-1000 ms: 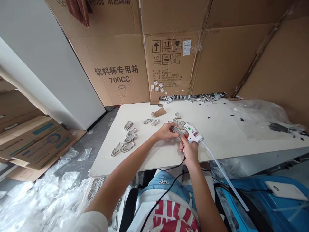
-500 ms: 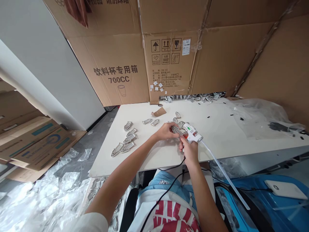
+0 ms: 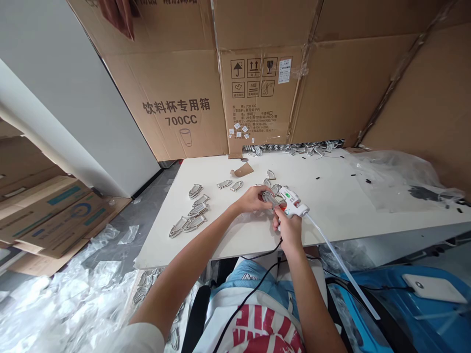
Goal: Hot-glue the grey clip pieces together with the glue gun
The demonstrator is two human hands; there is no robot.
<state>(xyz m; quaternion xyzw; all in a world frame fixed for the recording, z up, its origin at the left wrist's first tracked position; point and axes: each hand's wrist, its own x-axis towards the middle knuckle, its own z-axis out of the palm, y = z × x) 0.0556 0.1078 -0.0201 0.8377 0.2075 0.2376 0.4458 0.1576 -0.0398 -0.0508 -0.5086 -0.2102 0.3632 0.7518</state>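
Over the white table (image 3: 228, 235), my left hand (image 3: 254, 200) pinches a grey shield-shaped metal frame (image 3: 270, 198). My right hand (image 3: 289, 226) is wrapped around the handle of a white hot glue gun (image 3: 292, 202), which has a long glue stick (image 3: 342, 264) jutting from its back. The gun's nozzle end is close to the held frame; whether they touch is hidden by my fingers. Just beyond my hands lie a few more such frames (image 3: 271, 174). To the left, several frames (image 3: 196, 223) lie in groups on the table.
Cardboard walls (image 3: 184, 73) enclose the table's back, with a heap of frames (image 3: 294, 149) under a cut-out. A brown paper scrap (image 3: 243, 170) and a clear plastic bag (image 3: 397, 176) rest on the table. A black cable (image 3: 250, 294) crosses my lap. A white power bank (image 3: 434, 288) sits at right.
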